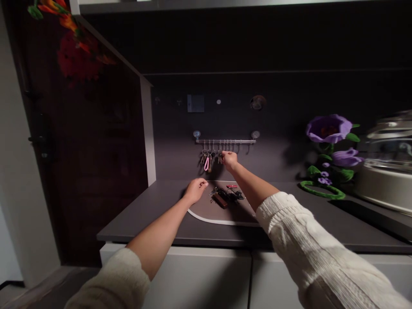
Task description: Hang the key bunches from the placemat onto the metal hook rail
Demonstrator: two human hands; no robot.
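My right hand [229,160] is raised to the hook rail [225,141] on the back wall. Its fingers are pinched on a bunch of keys [220,157] just under the hooks. To the left on the same rail hang more keys [203,157] and a pink loop strap [206,163]. My left hand [196,191] is low over the left edge of the tray mat [206,216], its fingers loosely bent and slightly apart with nothing visible in them. Beside it on the mat lie a dark pile of keys [230,194], a brown key case [220,200] and a small red item [231,186].
Purple artificial flowers [328,128] with a green ring base stand on the counter [141,214] at the right, near a pale appliance with a clear dome [386,171]. A shelf [225,4] overhangs the counter. At the left is a dark door [80,171].
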